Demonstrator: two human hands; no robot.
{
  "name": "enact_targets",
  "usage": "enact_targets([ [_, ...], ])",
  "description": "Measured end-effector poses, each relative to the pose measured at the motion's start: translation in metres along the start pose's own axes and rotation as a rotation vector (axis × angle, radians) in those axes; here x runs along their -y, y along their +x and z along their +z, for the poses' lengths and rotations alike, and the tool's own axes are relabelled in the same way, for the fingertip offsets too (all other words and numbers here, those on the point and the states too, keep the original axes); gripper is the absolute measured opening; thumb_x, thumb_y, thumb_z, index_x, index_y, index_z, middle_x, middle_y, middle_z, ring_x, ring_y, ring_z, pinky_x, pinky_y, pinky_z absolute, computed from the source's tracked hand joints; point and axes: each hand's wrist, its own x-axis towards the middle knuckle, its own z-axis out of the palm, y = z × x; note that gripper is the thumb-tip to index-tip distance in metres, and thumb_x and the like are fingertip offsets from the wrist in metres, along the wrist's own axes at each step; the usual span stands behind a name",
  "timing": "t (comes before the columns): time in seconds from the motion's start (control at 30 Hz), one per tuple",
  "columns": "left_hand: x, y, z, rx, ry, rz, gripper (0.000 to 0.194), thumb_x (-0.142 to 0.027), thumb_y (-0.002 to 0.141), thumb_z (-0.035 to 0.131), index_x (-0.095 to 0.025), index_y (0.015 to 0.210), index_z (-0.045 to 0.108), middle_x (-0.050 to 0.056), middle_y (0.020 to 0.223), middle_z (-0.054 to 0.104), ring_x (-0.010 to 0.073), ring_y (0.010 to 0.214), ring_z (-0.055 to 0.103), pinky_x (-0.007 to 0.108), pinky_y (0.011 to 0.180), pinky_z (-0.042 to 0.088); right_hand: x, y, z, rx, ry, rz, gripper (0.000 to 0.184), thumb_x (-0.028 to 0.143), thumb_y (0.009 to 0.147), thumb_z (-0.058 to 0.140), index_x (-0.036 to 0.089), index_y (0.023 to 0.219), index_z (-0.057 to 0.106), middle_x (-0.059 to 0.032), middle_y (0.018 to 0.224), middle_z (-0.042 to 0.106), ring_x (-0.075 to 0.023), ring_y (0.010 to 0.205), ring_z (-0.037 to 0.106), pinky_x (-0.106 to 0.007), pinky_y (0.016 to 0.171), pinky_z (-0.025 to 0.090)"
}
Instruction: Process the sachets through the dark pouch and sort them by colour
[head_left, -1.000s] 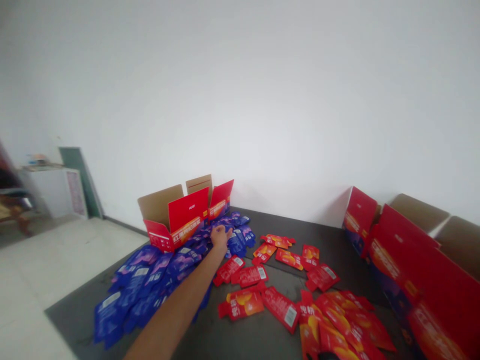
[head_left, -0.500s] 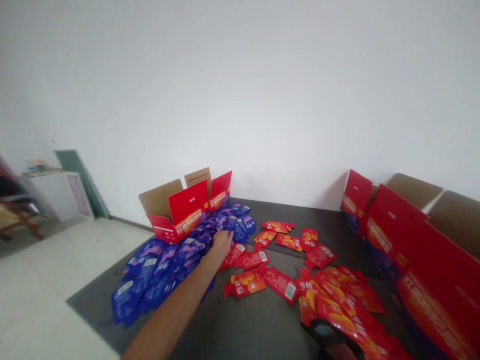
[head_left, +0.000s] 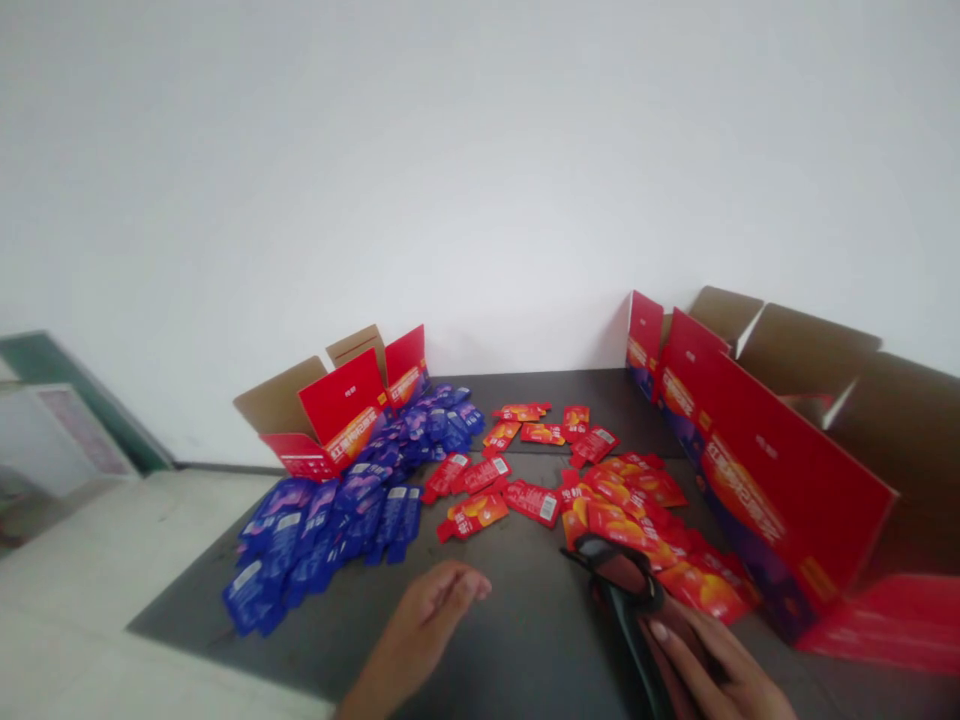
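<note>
The blue sachets [head_left: 322, 530] and red sachets [head_left: 480, 497] are glossy foil, smooth and catching the light. The cartons [head_left: 757, 470] are printed card, shiny red outside (plain matt brown inside, like any corrugated box). The tabletop [head_left: 517, 640] looks dark and matt. Under my right fingers [head_left: 679, 665], a dark object [head_left: 619, 590] looks like glossy plastic.

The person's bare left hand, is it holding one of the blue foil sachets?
No, the bare left hand is empty and lies apart from the heap of blue foil sachets on the dark grey table.
</note>
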Motion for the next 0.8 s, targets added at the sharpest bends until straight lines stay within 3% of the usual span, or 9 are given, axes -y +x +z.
enact_targets([
  [0.17,-0.004,-0.037,0.026,0.09,0.212,0.01,0.031,-0.046,0.102,0.051,-0.025,0.099,0.074,0.002,0.098,0.075,0.0181,0.095,0.068,0.025,0.086,0.047,0.017,0.001,-0.001,-0.011,0.028,0.087,0.049,0.066,0.086,0.061,0.028,0.111,0.079,-0.0046,0.115,0.078,-0.0271,0.107,0.074,-0.035,0.095,0.061],
  [0.4,0.008,-0.05,0.037,0.028,0.229,0.021,0.026,-0.045,0.099,0.056,-0.027,0.1,0.074,0.0,0.092,0.075,0.0172,0.087,0.068,0.024,0.08,0.046,0.023,-0.002,0.0,-0.005,0.068,0.047,0.044,0.062,0.089,0.06,0.027,0.11,0.078,-0.006,0.117,0.076,-0.0279,0.11,0.071,-0.04,0.1,0.058],
  [0.5,0.011,-0.048,0.038,0.017,0.254,0.069,0.03,-0.046,0.1,0.054,-0.024,0.092,0.072,-0.001,0.085,0.072,0.0163,0.081,0.067,0.023,0.075,0.045,0.027,-0.004,-0.001,-0.014,0.048,-0.006,0.041,0.058,0.092,0.059,0.027,0.113,0.077,-0.0075,0.118,0.075,-0.0278,0.111,0.07,-0.041,0.099,0.057],
  [0.63,0.013,-0.025,0.034,-0.065,0.377,0.141,0.044,-0.051,0.102,0.047,-0.021,0.072,0.06,-0.002,0.068,0.061,0.015,0.068,0.06,0.024,0.065,0.042,0.035,-0.009,-0.005,0.017,0.015,-0.079,0.035,0.051,0.096,0.058,0.027,0.114,0.075,-0.0078,0.117,0.074,-0.0264,0.11,0.069,-0.04,0.097,0.058],
  [0.7,0.015,-0.001,0.027,-0.117,0.486,0.188,0.045,-0.05,0.105,0.041,-0.021,0.074,0.058,-0.001,0.07,0.059,0.0157,0.069,0.06,0.025,0.066,0.044,0.037,-0.016,-0.007,0.028,-0.012,-0.112,0.033,0.048,0.097,0.057,0.028,0.115,0.074,-0.0072,0.116,0.074,-0.0256,0.109,0.069,-0.038,0.095,0.059],
  [0.8,0.023,0.045,0.012,-0.137,0.597,0.241,0.04,-0.045,0.105,0.037,-0.021,0.088,0.063,0.004,0.088,0.066,0.02,0.088,0.064,0.03,0.081,0.048,0.038,-0.031,-0.01,0.021,-0.054,-0.162,0.03,0.045,0.099,0.056,0.029,0.117,0.072,-0.0059,0.115,0.074,-0.0236,0.106,0.07,-0.033,0.09,0.06],
])
